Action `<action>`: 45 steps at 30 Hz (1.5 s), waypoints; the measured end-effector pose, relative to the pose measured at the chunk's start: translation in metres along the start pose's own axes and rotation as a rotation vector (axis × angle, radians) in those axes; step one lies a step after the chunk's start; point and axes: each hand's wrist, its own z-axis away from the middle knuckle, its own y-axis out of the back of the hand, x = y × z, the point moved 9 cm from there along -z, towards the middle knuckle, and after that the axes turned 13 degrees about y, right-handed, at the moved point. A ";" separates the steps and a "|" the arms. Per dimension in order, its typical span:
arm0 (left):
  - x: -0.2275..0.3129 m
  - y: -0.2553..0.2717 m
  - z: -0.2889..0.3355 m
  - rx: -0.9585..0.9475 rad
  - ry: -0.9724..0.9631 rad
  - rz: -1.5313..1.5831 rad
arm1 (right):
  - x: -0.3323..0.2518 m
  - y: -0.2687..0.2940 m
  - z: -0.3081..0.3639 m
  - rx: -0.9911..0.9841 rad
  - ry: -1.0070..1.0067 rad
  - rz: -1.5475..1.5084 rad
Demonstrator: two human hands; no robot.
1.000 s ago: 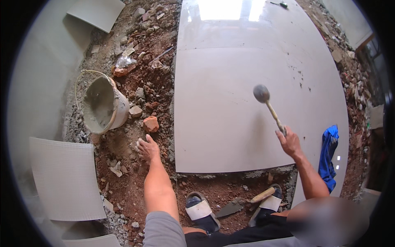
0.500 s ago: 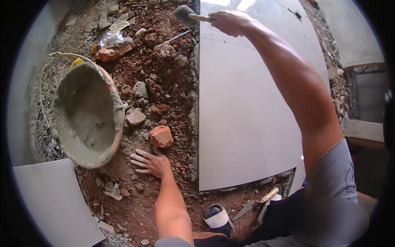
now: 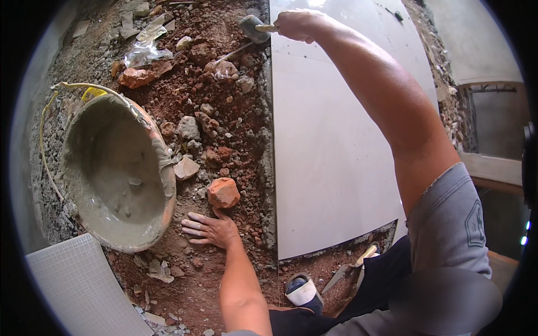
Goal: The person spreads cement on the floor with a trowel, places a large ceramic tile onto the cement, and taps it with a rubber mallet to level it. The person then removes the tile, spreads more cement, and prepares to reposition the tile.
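My right hand is closed around the handle of a mallet with a dark grey head. The mallet's head is at the far left edge of the laid white floor tiles. My left hand rests flat on the reddish soil, fingers stretched out. Just beyond it sits a chunk of orange brick. To its left, a bucket holds wet grey mortar. A trowel with a wooden handle lies close to my feet.
A loose tile with a gridded back lies at the lower left. Rubble, stones and clear plastic scrap cover the soil farther off. A thin string runs along the tiles' left edge. My sandalled foot is in front of the near tile edge.
The mallet has dropped slightly and shifted in toward the tile edge with my right hand. My left hand stays planted on the soil. The whole view has tilted a little.
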 end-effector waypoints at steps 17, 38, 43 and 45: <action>0.000 0.002 0.000 -0.011 -0.013 0.060 | 0.009 -0.024 -0.003 0.060 -0.041 -0.060; -0.017 -0.030 -0.035 -0.167 0.042 -0.033 | 0.045 -0.326 0.649 0.356 -0.301 -0.644; 0.031 0.050 -0.037 -0.395 -0.235 0.330 | 0.036 -0.423 0.767 0.379 -0.558 -0.887; 0.064 0.091 0.002 -0.415 -0.373 0.432 | 0.027 -0.444 0.779 0.413 -0.591 -0.969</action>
